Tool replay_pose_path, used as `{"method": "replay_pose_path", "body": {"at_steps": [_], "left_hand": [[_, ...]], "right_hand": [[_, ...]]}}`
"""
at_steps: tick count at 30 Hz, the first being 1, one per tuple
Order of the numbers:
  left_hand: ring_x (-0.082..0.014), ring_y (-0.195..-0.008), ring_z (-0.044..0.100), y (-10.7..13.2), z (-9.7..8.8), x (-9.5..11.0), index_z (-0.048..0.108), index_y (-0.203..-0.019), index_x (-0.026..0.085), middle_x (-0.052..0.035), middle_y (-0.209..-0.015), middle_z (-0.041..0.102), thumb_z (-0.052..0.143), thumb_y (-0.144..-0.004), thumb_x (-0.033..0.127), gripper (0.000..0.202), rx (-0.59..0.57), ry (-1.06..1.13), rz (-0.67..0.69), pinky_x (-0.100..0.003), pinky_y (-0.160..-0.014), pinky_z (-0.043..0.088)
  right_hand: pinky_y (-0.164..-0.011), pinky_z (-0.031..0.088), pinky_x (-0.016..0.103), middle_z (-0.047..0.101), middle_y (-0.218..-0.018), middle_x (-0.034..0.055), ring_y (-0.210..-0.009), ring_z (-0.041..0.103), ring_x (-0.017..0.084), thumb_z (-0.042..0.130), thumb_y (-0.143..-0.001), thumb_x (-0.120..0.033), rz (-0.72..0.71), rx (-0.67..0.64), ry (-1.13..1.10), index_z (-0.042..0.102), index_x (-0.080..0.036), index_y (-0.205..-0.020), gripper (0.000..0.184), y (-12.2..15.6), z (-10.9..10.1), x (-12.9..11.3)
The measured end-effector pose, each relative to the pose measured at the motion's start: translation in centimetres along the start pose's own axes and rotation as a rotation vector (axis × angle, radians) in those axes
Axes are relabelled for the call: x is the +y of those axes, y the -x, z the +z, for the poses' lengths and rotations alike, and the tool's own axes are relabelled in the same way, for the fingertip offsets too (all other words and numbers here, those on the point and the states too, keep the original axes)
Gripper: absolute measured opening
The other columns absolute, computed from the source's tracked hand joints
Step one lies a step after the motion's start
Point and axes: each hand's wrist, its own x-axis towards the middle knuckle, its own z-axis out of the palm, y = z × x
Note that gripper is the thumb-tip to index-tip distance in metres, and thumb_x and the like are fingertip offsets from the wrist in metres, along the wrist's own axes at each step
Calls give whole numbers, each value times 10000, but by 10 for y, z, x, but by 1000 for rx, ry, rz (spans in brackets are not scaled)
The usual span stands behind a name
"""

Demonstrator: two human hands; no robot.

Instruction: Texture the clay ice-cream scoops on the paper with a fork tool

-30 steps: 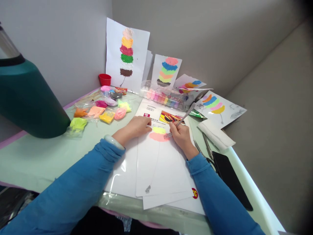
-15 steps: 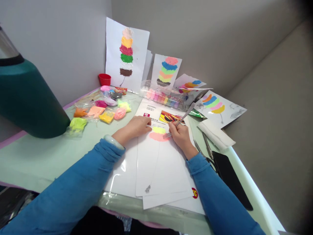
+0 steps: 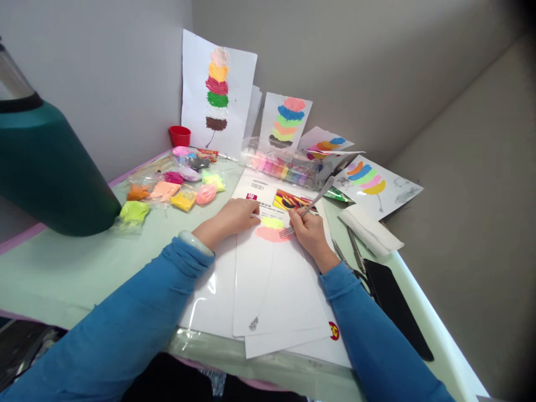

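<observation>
My right hand (image 3: 310,229) grips a metal fork (image 3: 320,195) partway down its handle. The fork's tines touch the right side of a flat pink clay patch (image 3: 268,234). Just above that patch lies a smaller yellow clay patch (image 3: 273,223). Both patches are stuck to a white sheet of paper (image 3: 288,296), which bears a thin pencil line and a small dark scribble near its lower edge. My left hand (image 3: 232,219) rests open on the paper's upper left edge, fingers pointing right beside the yellow patch and holding nothing.
Several clay packets (image 3: 165,191) lie at the left, by a large green bottle (image 3: 58,167). Behind the sheet sits a clear box of colours (image 3: 285,167), with finished pictures (image 3: 218,95) against the wall. Rolled tissue (image 3: 371,229), scissors (image 3: 363,281) and a black phone (image 3: 393,307) lie at right.
Both hands keep nearly the same position, and the fork's tines stay on the right side of the pink clay. The whole view has shifted very slightly.
</observation>
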Motion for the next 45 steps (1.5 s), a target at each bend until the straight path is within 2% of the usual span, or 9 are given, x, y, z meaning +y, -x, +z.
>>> {"method": "replay_pose_path", "body": {"at_steps": [21,28,45], "left_hand": [[-202,-802,603,-1,-1,1,620,-873,199,-50,-881,683,487,-746,301,211,-8,1,-3,-281,-646,386],[-203,-767,602,-1,2,-1,607,-838,201,-46,-848,683,483,-739,291,183,19,1,18,-284,-620,370],[-206,-798,602,0,-1,2,620,-882,200,-49,-886,684,475,-752,305,220,-16,-9,-4,-281,-649,389]], "right_hand": [[-547,398,254,545,-510,-8,-507,533,129,467,-855,-403,13,-2,-14,531,-195,-563,364,0,1,1],[-564,394,255,552,-520,-4,-521,536,131,461,-860,-399,16,-10,-6,532,-195,-564,366,0,0,1],[-589,404,263,594,-554,16,-552,554,142,463,-852,-400,42,20,-7,535,-193,-558,367,-1,0,2]]}}
